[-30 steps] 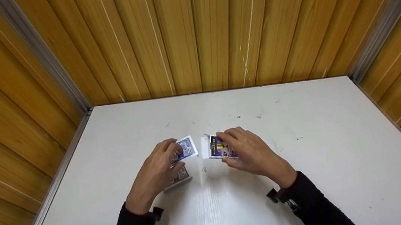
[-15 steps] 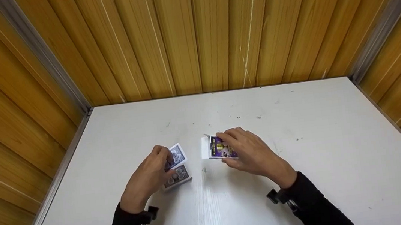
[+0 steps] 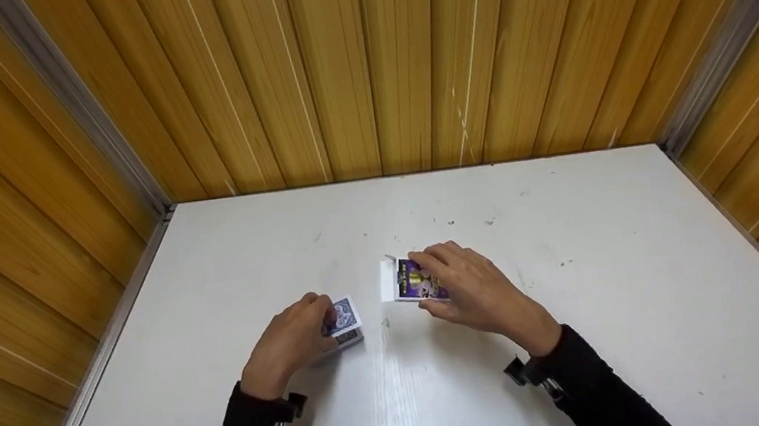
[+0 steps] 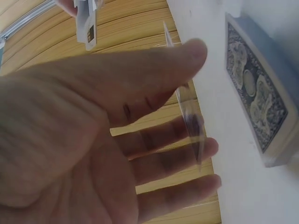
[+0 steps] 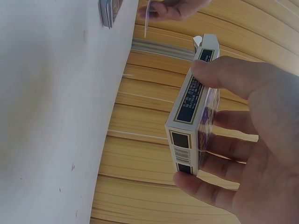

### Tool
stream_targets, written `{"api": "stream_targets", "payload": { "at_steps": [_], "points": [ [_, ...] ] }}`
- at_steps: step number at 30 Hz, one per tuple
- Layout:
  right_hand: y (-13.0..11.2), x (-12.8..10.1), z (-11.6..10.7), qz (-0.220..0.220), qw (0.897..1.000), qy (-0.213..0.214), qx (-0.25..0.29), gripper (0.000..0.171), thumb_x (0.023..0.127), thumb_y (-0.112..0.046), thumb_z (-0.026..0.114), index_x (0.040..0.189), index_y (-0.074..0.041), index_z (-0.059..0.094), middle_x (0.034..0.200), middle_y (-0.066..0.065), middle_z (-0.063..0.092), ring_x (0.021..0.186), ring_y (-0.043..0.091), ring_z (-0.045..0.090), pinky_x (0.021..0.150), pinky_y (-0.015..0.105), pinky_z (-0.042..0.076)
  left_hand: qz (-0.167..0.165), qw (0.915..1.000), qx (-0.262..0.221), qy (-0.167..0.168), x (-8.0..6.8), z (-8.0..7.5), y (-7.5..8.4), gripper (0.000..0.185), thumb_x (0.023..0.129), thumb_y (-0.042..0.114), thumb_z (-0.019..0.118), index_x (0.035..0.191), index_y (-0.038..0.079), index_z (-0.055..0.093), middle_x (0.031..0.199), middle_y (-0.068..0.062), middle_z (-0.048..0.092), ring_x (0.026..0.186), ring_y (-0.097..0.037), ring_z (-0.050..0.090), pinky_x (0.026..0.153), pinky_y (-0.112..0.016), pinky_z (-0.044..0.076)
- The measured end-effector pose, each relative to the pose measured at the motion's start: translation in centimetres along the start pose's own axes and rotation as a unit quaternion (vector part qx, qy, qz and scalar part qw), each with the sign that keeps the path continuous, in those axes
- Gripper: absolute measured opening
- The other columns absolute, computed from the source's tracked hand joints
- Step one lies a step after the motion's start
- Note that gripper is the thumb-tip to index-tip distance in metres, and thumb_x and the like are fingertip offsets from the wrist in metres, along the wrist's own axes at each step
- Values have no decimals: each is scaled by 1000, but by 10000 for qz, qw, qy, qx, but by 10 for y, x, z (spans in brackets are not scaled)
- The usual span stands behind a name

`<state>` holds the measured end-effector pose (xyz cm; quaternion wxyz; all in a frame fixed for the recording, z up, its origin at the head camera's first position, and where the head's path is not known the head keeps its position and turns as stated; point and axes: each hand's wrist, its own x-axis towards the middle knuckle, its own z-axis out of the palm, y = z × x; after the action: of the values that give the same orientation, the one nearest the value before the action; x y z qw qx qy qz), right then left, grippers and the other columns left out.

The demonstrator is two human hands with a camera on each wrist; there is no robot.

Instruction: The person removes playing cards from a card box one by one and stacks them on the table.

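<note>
Blue-backed cards form a small squared pile (image 3: 341, 331) on the white counter (image 3: 611, 301), left of centre and near the person. The left hand (image 3: 291, 344) hangs just over it, pinching a single card (image 4: 189, 112) between thumb and fingers (image 4: 187, 161); the left wrist view shows that card edge-on, thin and slightly glossy, apart from the pile below. Right of it, well clear of the pile, the right hand (image 3: 474, 288) grips a purple and white card box (image 3: 410, 281) by its narrow sides, thumb on one edge and fingers (image 5: 233, 149) curled round the other, lifted off the counter with its flap end open toward the left. Judging from this, part of the deck is already out and stacked, one card is on its way down, and the box, stiff printed cardboard with a barcode on its side, may hold more, though its inside is hidden. Matt counter with a few specks; ribbed, varnished wood-look panels (image 3: 363, 65) wall it in on three sides
</note>
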<state>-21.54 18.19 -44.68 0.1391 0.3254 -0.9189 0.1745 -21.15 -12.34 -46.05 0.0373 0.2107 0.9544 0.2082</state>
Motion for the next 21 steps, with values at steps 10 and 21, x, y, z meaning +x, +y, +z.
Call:
{"api": "stream_targets", "payload": {
  "at_steps": [10, 21],
  "points": [
    [0, -1, 2, -171, 9998, 81, -74, 66, 88, -32, 83, 143, -7, 56, 127, 10, 62, 110, 23, 59, 83, 40, 53, -343, 9986, -122, -395, 3, 10, -1, 29, 78, -2, 85, 93, 5, 61, 87, -2, 54, 79, -19, 52, 74, -40, 50],
    [1, -2, 1, -147, 9998, 100, -33, 67, 87, -31, 84, 143, -7, 57, 126, 10, 62, 110, 23, 59, 84, 40, 53, -526, 9968, -151, -586, 3, 13, 2, 30, 79, -4, 84, 93, 6, 59, 87, -2, 52, 78, -19, 49, 72, -39, 48]
  ]
}}
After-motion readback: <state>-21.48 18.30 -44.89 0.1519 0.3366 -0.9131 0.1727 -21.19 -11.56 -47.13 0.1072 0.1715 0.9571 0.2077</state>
